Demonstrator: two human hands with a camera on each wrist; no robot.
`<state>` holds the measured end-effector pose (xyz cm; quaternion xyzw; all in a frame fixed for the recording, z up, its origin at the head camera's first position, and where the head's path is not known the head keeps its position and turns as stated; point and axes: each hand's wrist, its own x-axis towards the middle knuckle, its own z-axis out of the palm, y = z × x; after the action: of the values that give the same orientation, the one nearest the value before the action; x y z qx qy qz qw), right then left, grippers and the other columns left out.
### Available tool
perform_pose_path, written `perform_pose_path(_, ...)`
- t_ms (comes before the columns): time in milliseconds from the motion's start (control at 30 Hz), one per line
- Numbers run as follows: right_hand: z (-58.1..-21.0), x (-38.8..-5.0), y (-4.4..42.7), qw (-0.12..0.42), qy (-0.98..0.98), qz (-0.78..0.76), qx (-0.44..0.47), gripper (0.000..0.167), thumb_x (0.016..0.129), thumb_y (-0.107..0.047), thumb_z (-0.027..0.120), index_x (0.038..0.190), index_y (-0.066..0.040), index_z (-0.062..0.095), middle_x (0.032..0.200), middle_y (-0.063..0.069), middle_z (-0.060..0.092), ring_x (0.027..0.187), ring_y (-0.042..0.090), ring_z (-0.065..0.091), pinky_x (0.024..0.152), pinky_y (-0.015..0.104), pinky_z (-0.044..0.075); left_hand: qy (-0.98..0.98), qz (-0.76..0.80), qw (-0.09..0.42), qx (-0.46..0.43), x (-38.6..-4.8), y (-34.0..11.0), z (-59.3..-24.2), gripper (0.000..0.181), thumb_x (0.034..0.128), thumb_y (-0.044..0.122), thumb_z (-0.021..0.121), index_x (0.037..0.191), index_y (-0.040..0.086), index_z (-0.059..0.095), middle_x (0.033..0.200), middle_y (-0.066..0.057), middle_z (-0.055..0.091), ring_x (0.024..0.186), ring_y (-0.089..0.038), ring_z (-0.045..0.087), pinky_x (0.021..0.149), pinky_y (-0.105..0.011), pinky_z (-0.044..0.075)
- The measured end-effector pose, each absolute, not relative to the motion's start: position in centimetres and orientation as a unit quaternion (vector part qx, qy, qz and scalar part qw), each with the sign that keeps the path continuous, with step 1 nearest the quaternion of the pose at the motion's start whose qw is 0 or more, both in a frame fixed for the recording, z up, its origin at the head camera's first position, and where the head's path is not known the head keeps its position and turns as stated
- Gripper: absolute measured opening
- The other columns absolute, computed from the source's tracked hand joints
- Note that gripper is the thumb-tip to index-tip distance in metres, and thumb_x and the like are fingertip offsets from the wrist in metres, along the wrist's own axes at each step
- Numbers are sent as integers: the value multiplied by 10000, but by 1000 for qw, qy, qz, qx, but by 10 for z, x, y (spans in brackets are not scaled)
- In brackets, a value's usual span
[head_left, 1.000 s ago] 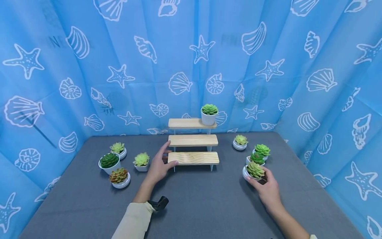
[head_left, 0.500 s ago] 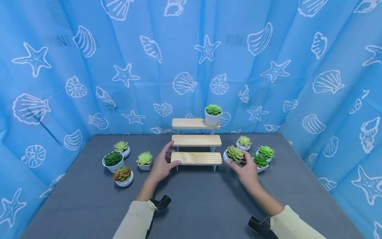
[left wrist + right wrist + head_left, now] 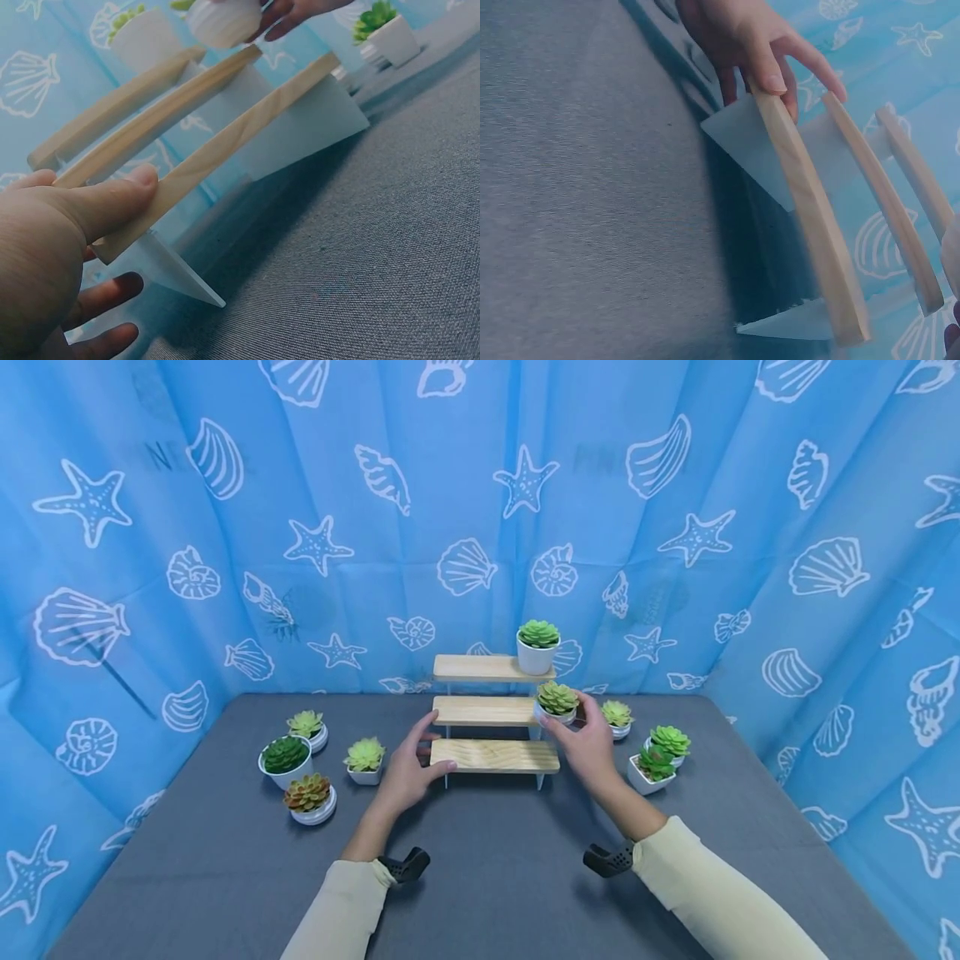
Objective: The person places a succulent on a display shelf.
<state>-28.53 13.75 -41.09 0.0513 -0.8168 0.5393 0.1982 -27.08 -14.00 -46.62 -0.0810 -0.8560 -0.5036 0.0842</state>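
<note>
A three-tier wooden stand (image 3: 495,755) with clear side supports stands at the middle of the table. My left hand (image 3: 405,777) grips its left end; in the left wrist view the thumb (image 3: 124,199) lies on the lowest board. At the right end of the middle board, my right hand (image 3: 588,739) holds a succulent (image 3: 557,698) in a round white pot (image 3: 223,21). Whether that pot touches the board cannot be told. Another green succulent (image 3: 537,647) in a white pot sits on the top board's right end.
Several potted succulents stand left of the stand, including a dark green one (image 3: 285,757), a reddish one (image 3: 308,793) and a pale one (image 3: 364,757). To the right are a pale one (image 3: 617,715) and two green ones (image 3: 656,764). A shell-patterned curtain (image 3: 405,527) hangs behind.
My right hand has carried the succulent from the right-hand group leftward and up to the middle board. The left hand stays on the stand; the head view has shifted slightly.
</note>
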Motion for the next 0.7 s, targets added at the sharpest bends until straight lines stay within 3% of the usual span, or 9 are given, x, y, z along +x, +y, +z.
perform_pose_path(367, -415, -303, 127, 171, -803, 570, 41, 612, 868, -211, 753, 1360, -17, 447, 1312, 189, 549, 1191, 312, 510, 985, 454, 409, -857, -503, 85, -79, -272, -141, -467, 883, 805, 191, 810, 1513, 353, 307, 1299, -98, 561, 1104, -322, 585, 913, -497, 473)
perform_pose_path(700, -424, -315, 124, 184, -821, 538, 38, 615, 872, -320, 741, 1372, -66, 489, 1283, 125, 560, 1162, 271, 511, 954, 455, 425, -854, -507, 83, -83, -272, -140, -468, 885, 807, 176, 806, 1518, 333, 304, 1308, -116, 554, 1113, -340, 577, 913, -503, 472)
